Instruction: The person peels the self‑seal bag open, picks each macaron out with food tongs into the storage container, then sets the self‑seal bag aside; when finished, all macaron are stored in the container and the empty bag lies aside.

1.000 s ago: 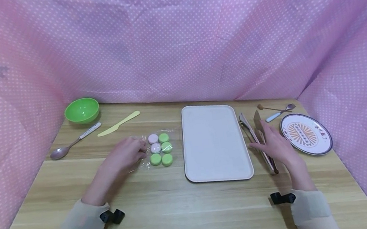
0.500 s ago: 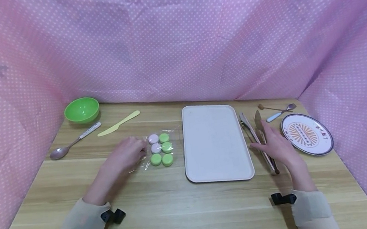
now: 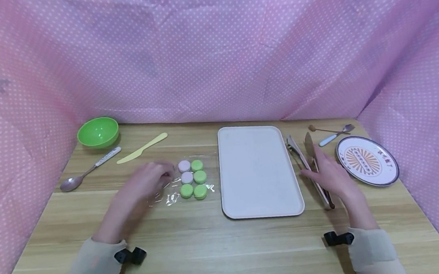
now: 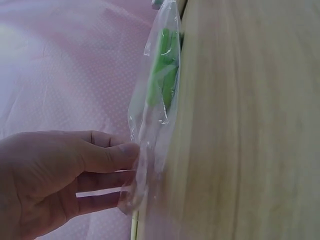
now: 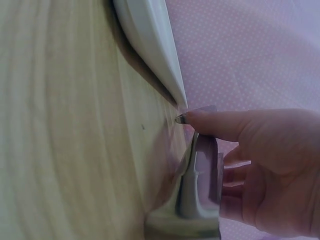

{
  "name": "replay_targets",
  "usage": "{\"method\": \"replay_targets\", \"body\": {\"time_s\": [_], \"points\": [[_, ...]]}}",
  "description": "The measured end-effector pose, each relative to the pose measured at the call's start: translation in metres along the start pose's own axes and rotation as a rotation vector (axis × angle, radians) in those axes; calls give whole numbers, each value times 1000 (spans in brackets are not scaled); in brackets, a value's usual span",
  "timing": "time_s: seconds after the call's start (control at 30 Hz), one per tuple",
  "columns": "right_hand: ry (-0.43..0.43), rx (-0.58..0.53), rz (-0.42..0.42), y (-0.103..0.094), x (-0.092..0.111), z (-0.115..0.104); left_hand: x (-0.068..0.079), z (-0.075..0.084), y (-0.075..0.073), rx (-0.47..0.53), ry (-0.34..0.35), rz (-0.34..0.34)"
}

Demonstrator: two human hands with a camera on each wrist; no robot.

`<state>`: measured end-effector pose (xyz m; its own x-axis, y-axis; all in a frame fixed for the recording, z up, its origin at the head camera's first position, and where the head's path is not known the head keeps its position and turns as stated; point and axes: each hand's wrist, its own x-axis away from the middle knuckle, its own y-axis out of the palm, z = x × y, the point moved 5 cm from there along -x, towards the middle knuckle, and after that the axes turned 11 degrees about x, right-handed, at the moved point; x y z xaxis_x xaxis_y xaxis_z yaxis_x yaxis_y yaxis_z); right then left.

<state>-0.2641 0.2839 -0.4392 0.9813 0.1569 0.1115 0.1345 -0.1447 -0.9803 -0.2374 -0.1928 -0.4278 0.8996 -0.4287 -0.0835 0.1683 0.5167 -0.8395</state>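
A clear plastic bag (image 3: pixel 172 198) of several green and lilac macarons (image 3: pixel 198 177) lies left of the white tray (image 3: pixel 259 173). At the bag's left edge my left hand (image 3: pixel 149 181) pinches the plastic film; in the left wrist view the thumb (image 4: pixel 122 154) is in front and fingers are behind the film. Right of the tray, silver tongs (image 3: pixel 304 159) lie beside a knife (image 3: pixel 308 145). My right hand (image 3: pixel 331 176) straddles them, thumb on the left and fingers on the right, without a plain grip. The right wrist view shows the thumb extended across the tongs (image 5: pixel 190 195).
Back left are a green bowl (image 3: pixel 98 133), a spoon (image 3: pixel 72 183) and a yellow knife (image 3: pixel 141 148). At the right lie a patterned plate (image 3: pixel 364 161), a fork (image 3: pixel 335 136) and a thin wooden stick (image 3: pixel 326 130). Pink dotted cloth (image 3: pixel 210 56) walls in the table (image 3: pixel 217 259).
My left hand has shifted slightly back and to the left at the bag's edge, and the film's creases have changed. The right hand has stayed almost still by the tongs.
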Motion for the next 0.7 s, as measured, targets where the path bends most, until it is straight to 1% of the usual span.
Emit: {"method": "replay_targets", "body": {"time_s": [0.07,0.23,0.4,0.47,0.57,0.7], "points": [[-2,1,8,0,0,0,1,-1,-3,5,13,23],[-11,8,40,-7,2,-1,1,-7,-8,6,35,41],[-36,-5,136,-21,5,-7,-2,-10,-12,38,64,38],[-56,-25,172,-26,5,-14,-3,-12,-12,61,66,28],[-101,-54,209,-33,3,-32,-1,-16,-13,112,48,14],[-209,-68,271,-44,-1,-64,1,-23,-14,186,9,-6]]}}
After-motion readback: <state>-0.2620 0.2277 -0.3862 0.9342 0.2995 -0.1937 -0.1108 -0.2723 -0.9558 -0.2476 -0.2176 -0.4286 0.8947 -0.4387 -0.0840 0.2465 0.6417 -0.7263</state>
